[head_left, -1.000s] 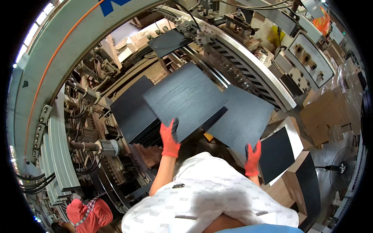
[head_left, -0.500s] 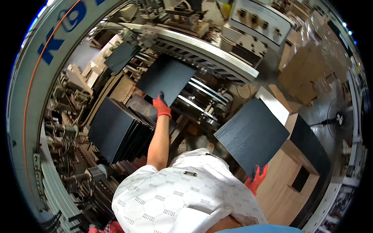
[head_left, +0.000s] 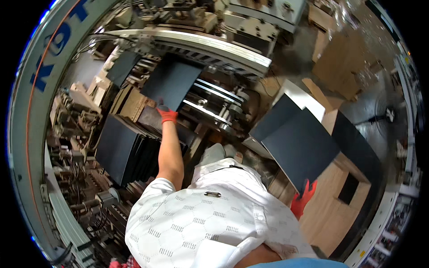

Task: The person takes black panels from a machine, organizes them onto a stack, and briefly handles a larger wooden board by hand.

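Note:
My left hand [head_left: 168,114], in a red glove with dark fingertips, is at the near edge of a dark flat panel [head_left: 172,82] lying on the machine. Its fingers look stretched out and apart, slightly blurred; contact with the edge is hard to make out. With my right hand [head_left: 304,198], gloved the same way, I grip the near corner of another dark panel [head_left: 301,145], tilted at my right. Behind that one, partly covered by it, shows a further dark panel [head_left: 275,118].
A stack of dark panels [head_left: 117,147] stands at my left beside machine parts. Metal rollers [head_left: 210,111] and a long metal beam [head_left: 201,42] lie ahead. Wood-coloured boards [head_left: 328,214] are at the right, with cardboard [head_left: 344,67] and a floor fan [head_left: 389,115] beyond.
The view has shifted, so most things appear farther left. My right hand's panel has moved right, exposing another panel behind it. My left hand has drawn back slightly along its panel's edge.

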Available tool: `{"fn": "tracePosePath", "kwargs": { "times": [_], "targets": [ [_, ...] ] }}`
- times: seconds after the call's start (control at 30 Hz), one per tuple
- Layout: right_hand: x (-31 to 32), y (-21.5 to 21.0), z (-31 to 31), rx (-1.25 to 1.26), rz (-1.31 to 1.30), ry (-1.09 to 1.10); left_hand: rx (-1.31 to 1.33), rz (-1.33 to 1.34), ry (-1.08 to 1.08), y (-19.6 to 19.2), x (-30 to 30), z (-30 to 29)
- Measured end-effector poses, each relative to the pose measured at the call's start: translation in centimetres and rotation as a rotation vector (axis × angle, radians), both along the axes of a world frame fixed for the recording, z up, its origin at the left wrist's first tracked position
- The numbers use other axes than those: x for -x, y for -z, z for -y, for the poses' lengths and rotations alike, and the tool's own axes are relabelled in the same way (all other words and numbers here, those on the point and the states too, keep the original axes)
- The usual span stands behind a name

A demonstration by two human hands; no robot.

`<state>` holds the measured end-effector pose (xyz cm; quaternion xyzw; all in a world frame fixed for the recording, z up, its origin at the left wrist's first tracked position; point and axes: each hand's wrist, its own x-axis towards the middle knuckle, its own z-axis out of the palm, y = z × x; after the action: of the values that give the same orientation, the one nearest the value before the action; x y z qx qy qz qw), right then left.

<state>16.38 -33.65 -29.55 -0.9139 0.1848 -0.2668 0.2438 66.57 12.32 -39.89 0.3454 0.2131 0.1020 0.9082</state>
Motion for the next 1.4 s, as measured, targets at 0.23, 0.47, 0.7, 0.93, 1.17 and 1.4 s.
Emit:
{"fn": "tracePosePath", "kwargs": {
  "times": [0.23,0.47,0.7,0.93,1.17,1.4],
  "targets": [
    [-4.0,6.4,3.6,-0.68,0.154,0.078,-0.028,0.061,0.047,4.7,-2.3,-4.6],
    [-10.2,2.9,0.4,-0.917,-0.019,0.349,-0.012,-0.069,0.048,3.8,-2.2,0.0],
    [-11.0,3.6,1.1,-0.059,-0.532,0.369,0.036,-0.061,-0.028,0.2,0.2,-1.5],
    [-14.1,3.1,-3.2,-0.16,-0.33,0.191,-0.806,-0.153,0.131,-2.8,14.4,0.3],
    [-26.1,-0.4,-19.5,-1.005,-0.288,-0.469,-0.573,-0.246,-0.502,-5.5,31.5,-6.9],
    [-35.7,4.6,-33.7,-1.764,-0.76,-0.642,-0.661,-0.257,-1.034,-8.5,36.7,-17.2]
  ]
}}
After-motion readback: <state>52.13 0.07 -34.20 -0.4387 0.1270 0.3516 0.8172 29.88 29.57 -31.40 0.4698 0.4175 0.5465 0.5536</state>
